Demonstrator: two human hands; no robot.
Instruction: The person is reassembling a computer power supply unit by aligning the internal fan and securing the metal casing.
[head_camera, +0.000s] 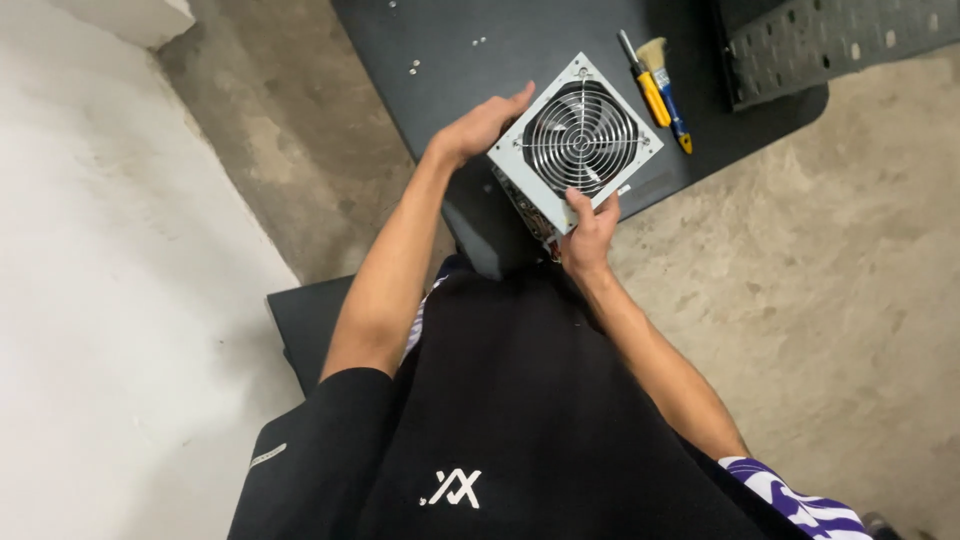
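Above the black table (470, 60), 2 hands grip a grey metal fan box (575, 140): left hand (485, 125) cupping its edge, right hand (590, 230) pinching a corner.

Black tabletop (470, 40), far centre. Yellow-handled screwdriver (645, 82) and small brush (665, 88) with blue and yellow handle, side by side at far right. Small screws (412, 68) scattered at far left. Perforated metal panel (830, 40), far right corner. Concrete floor (820, 280).
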